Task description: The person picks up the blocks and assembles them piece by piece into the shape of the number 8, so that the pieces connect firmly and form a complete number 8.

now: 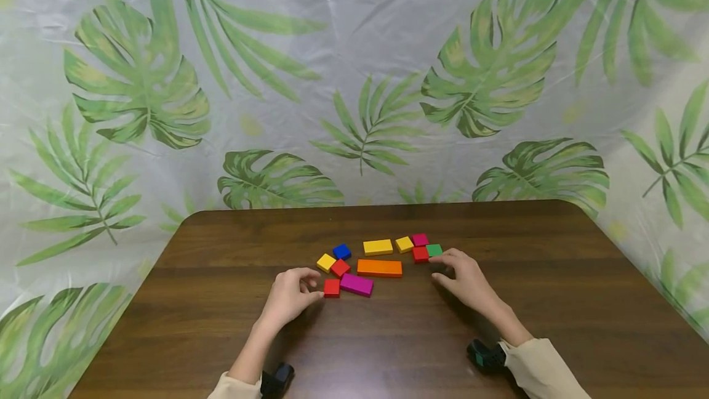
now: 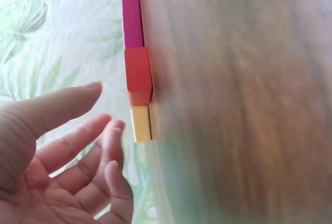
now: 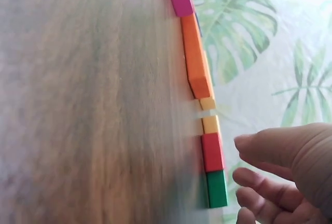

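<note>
My left hand (image 1: 292, 293) hovers just left of a red square block (image 1: 332, 288), its fingers loosely bent. In the left wrist view, a gap shows between the thumb and fingers (image 2: 111, 146), with nothing held there. A magenta rectangular block (image 1: 357, 284) lies right of that red block. Across the table, my right hand (image 1: 464, 276) is nearest a green square block (image 1: 434, 250) and a red square block (image 1: 421, 255). From the right wrist view, its thumb (image 3: 259, 143) and fingers stand apart, holding nothing. A long orange block (image 1: 379, 268) lies between the hands.
Behind lie a yellow rectangular block (image 1: 378, 247), a small yellow block (image 1: 404, 244) and a crimson block (image 1: 420, 239). Left of them are a blue block (image 1: 341, 252), another yellow block (image 1: 326, 263) and another red one (image 1: 340, 268). The brown table (image 1: 221, 251) meets a leaf-patterned curtain (image 1: 376, 48).
</note>
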Motion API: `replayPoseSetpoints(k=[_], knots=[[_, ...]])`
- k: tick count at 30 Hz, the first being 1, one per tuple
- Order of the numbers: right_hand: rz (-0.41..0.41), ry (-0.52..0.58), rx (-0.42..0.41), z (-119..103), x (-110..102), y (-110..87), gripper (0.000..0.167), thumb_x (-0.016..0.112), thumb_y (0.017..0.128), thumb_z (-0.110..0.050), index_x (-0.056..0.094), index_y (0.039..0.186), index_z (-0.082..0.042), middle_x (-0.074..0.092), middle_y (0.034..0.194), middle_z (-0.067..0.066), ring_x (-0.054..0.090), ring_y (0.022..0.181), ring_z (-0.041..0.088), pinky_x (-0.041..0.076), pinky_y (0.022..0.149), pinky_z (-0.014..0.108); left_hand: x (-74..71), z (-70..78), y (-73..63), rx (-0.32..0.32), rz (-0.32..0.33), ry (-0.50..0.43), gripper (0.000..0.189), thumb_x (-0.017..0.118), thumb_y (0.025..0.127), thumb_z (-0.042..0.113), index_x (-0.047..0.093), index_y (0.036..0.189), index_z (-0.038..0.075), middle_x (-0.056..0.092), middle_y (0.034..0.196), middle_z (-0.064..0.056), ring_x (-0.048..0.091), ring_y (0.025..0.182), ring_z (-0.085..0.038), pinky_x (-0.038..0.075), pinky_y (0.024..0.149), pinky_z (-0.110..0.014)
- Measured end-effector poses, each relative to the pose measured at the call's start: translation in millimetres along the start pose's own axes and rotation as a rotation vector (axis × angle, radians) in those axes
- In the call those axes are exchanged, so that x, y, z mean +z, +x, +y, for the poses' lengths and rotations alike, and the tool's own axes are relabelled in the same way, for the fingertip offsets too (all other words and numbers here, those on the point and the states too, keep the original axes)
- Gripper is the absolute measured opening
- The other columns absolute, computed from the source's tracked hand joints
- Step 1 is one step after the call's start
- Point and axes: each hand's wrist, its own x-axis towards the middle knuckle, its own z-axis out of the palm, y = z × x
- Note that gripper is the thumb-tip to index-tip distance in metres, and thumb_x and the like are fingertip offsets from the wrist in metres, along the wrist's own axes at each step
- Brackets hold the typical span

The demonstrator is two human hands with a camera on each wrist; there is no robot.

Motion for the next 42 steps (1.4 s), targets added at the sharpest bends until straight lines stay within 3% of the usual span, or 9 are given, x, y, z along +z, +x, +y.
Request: replayPoseSetpoints(k=[5, 14, 21, 30, 42], knots=[[-0.043, 0.047, -0.002, -3, 4, 7.5, 0.025, 0.072, 0.078, -0.007, 0.069, 0.103, -0.004, 0.065, 0.094, 0.008, 0.049, 0.073, 0.012, 0.044, 0.066, 0.024, 3.6, -1.8, 5.7, -0.016, -0.077, -0.055, 0.026, 0.079, 0.071, 0.010, 0.070, 0.094, 0.004, 0.067, 0.081, -0.006, 0.054, 0.063, -0.009, 0.043, 0.055, -0.020], [-0.067, 0.077, 0.001, -11, 14, 20.1, 0.022, 0.069, 0.079, -0.001, 0.071, 0.101, -0.005, 0.070, 0.098, 0.007, 0.052, 0.076, 0.013, 0.045, 0.069, 0.025, 5.9, -2.6, 9.2, -0.031, -0.121, -0.059, 0.029, 0.079, 0.070, 0.008, 0.069, 0.096, 0.002, 0.064, 0.078, -0.006, 0.050, 0.061, -0.010, 0.041, 0.054, -0.021], [-0.077, 0.068, -0.009, -17, 23, 30.7, 0.021, 0.071, 0.079, -0.005, 0.071, 0.100, -0.006, 0.070, 0.095, 0.006, 0.045, 0.070, 0.010, 0.039, 0.066, 0.022, 4.7, -2.1, 10.0, 0.020, -0.192, -0.030, 0.035, 0.078, 0.071, 0.007, 0.067, 0.103, 0.000, 0.064, 0.084, -0.008, 0.051, 0.061, -0.009, 0.042, 0.054, -0.020], [-0.116, 0.095, -0.019, -23, 33, 38.1, 0.022, 0.074, 0.078, -0.010, 0.071, 0.099, -0.006, 0.069, 0.093, 0.005, 0.044, 0.070, 0.010, 0.038, 0.065, 0.021, 5.7, -9.8, 16.5, 0.040, -0.231, -0.072, 0.035, 0.078, 0.071, 0.005, 0.067, 0.103, -0.002, 0.063, 0.083, -0.009, 0.054, 0.063, -0.008, 0.045, 0.057, -0.018], [-0.157, 0.078, -0.007, -22, 34, 41.8, 0.020, 0.075, 0.077, -0.015, 0.072, 0.096, -0.008, 0.067, 0.089, 0.003, 0.043, 0.069, 0.010, 0.036, 0.063, 0.020, 5.9, -11.0, 19.9, 0.137, -0.229, -0.009, 0.030, 0.076, 0.075, 0.008, 0.067, 0.103, 0.000, 0.065, 0.094, -0.010, 0.053, 0.066, -0.006, 0.045, 0.057, -0.017]])
